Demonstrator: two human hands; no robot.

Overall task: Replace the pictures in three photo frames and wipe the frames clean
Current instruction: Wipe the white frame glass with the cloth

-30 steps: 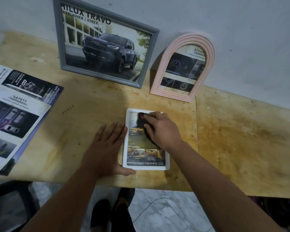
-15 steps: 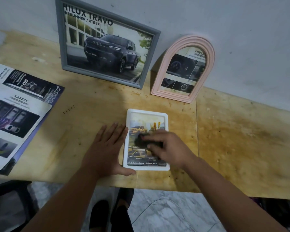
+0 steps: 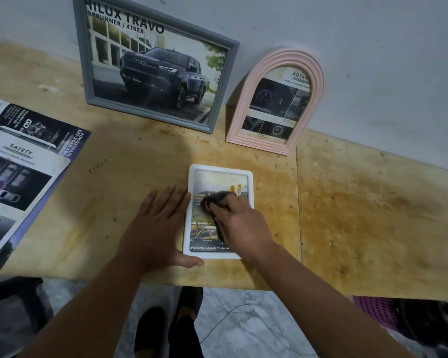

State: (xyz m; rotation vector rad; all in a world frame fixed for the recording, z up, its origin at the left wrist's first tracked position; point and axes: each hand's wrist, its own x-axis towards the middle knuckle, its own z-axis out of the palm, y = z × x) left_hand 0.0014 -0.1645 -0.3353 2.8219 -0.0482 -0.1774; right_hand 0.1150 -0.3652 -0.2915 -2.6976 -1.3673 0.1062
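A small white frame [image 3: 219,170] with a yellow-car picture lies flat on the wooden table [image 3: 373,215] near its front edge. My right hand [image 3: 241,223] holds a dark cloth [image 3: 217,197] and presses it on the frame's glass at mid-height. Flat on the table lies my left hand [image 3: 155,228], fingers straight against the frame's left side, thumb at its lower left corner. A grey frame [image 3: 88,73] with a dark pickup picture and a pink arched frame [image 3: 318,73] lean against the wall behind.
Car brochures [image 3: 23,171] lie spread at the table's left end. A dark chair [image 3: 16,295] stands below them. A purple basket [image 3: 378,311] sits under the table at the right. My feet show on the marble floor.
My right hand slid the cloth from the frame's top down to its middle, then a little back up. My left hand stayed in place.
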